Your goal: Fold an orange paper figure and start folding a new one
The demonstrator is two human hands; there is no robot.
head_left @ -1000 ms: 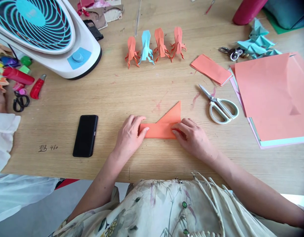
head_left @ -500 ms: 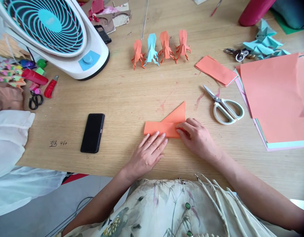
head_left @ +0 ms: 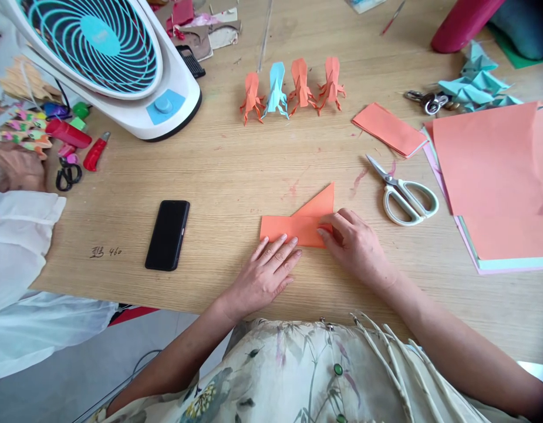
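A folded orange sheet of paper (head_left: 293, 226) lies on the table in front of me, a long flat strip with a pointed triangle sticking out behind its right part. My left hand (head_left: 271, 270) lies flat, fingers stretched out, their tips on the strip's near edge. At the strip's right end my right hand (head_left: 359, 247) pinches the paper between thumb and forefinger, the other fingers curled in. White-handled scissors (head_left: 410, 200) lie to the right of that hand, blades pointing away to the left.
At left are a black phone (head_left: 167, 235), a fan (head_left: 165, 111) and another person's white sleeve (head_left: 24, 229). Several folded paper figures (head_left: 276, 91) stand at the back. On the right lie folded orange slips (head_left: 390, 129), stacked paper sheets (head_left: 491, 170) and keys (head_left: 432, 103).
The whole view has shifted slightly, with the table's things appearing a little further right. Both hands keep their places on the orange paper.
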